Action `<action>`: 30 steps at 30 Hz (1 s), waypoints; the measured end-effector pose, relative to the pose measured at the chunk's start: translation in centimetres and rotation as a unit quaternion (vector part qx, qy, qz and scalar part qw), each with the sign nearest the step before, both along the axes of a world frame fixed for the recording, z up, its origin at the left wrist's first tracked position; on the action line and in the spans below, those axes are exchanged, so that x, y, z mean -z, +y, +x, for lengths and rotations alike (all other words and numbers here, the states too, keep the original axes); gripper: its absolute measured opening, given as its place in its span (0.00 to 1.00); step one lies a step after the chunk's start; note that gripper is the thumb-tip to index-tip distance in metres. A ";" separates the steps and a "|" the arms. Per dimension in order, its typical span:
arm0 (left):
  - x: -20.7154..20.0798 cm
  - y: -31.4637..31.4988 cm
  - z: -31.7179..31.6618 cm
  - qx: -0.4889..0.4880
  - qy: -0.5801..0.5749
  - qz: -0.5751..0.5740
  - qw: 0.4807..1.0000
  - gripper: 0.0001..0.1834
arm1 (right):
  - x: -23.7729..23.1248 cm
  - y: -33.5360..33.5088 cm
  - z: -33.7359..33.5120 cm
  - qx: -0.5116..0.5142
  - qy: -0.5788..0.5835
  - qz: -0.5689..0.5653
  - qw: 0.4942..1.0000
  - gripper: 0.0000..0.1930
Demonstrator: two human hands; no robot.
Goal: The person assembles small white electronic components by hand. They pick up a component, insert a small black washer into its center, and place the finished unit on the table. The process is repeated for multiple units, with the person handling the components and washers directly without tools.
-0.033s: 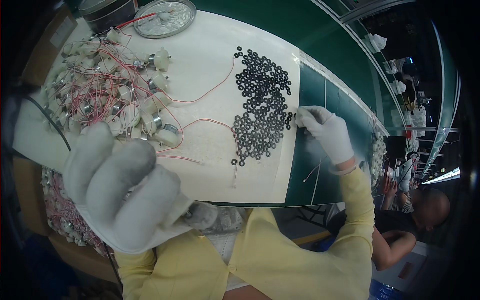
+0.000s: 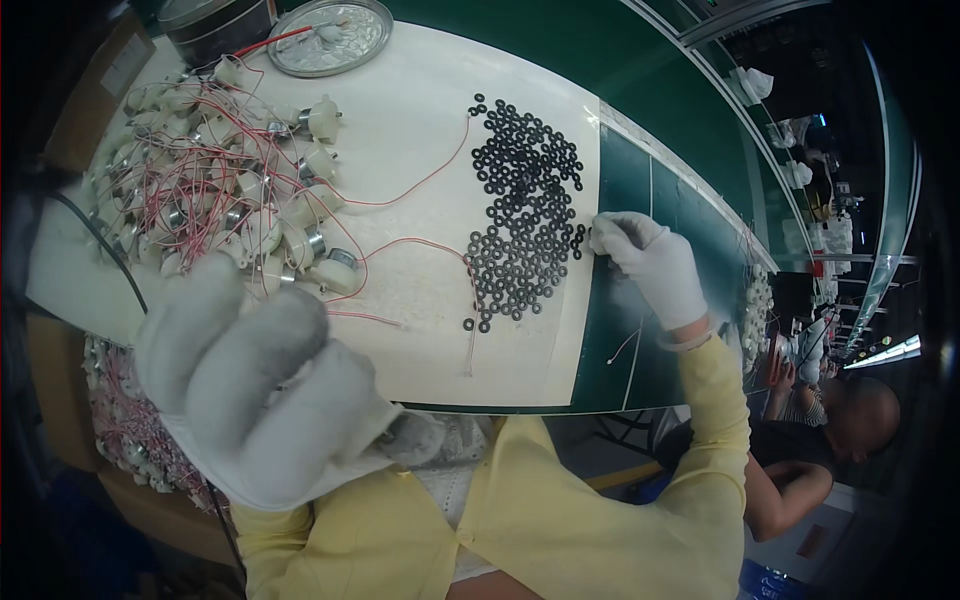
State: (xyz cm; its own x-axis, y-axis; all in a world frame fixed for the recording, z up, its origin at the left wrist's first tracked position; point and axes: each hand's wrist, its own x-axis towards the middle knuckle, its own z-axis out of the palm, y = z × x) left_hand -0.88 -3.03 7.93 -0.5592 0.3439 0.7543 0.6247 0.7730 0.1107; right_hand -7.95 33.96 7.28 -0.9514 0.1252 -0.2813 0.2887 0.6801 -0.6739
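Observation:
My left hand (image 2: 270, 385), in a white glove with greyed fingertips, is raised close to the camera at lower left. Its fingers are curled and closed around a small motor (image 2: 384, 437) with a pale plastic housing, mostly hidden by the glove. My right hand (image 2: 650, 262), also white-gloved, rests by the right edge of the white board. Thumb and fingers are pinched together beside a spread of small black rubber rings (image 2: 525, 210); whatever is between the fingertips is hidden.
Several small motors (image 2: 235, 190) with red and white wires lie heaped at left. A round metal lid (image 2: 345, 50) holding clear grease and a red-handled brush stands behind. A carton of more wired parts (image 2: 130, 430) sits lower left. Another person (image 2: 800, 470) is at right.
My left hand has shifted slightly to the right and down with the motor. The right hand stays in nearly the same place, still pinched.

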 end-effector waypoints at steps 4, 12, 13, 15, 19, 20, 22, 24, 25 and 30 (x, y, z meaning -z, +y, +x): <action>0.5 1.8 0.3 0.070 -0.058 0.016 0.996 0.26 | 0.3 0.5 -0.1 -0.040 0.029 0.072 0.996 0.19; 5.5 4.4 1.3 0.073 -0.159 0.033 0.984 0.26 | -0.5 1.3 1.8 -0.226 0.122 0.256 0.932 0.15; 5.7 4.4 1.3 0.071 -0.175 0.029 0.982 0.27 | -0.3 1.9 2.1 -0.291 0.172 0.322 0.884 0.14; 6.2 4.4 1.1 0.075 -0.178 0.027 0.981 0.28 | -0.1 2.3 2.5 -0.350 0.213 0.398 0.821 0.12; 6.6 4.5 0.7 0.086 -0.210 0.009 0.974 0.30 | -0.2 1.0 2.8 -0.340 0.192 0.478 0.787 0.09; 6.3 4.7 0.5 0.085 -0.204 0.016 0.975 0.28 | -0.2 0.6 2.8 -0.337 0.187 0.505 0.772 0.08; 5.7 4.9 0.0 0.083 -0.190 0.032 0.978 0.24 | -0.2 0.4 2.7 -0.340 0.197 0.517 0.760 0.08; 5.6 5.0 -0.2 0.088 -0.186 0.032 0.978 0.23 | -0.1 0.8 2.5 -0.350 0.212 0.508 0.757 0.09; 5.6 4.9 -0.3 0.089 -0.184 0.033 0.978 0.23 | 0.2 1.4 2.3 -0.359 0.223 0.494 0.760 0.09; 6.4 4.7 0.1 0.099 -0.205 0.032 0.973 0.27 | 0.9 1.0 3.0 -0.278 0.211 0.418 0.839 0.12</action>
State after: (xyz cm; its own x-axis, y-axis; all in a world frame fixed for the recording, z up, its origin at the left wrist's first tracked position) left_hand -0.73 1.69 1.52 -0.7453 0.4351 0.5052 0.6537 0.6260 0.4252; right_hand -4.96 34.94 6.38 -0.9214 -0.3841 0.0597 -0.3729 0.9168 0.1428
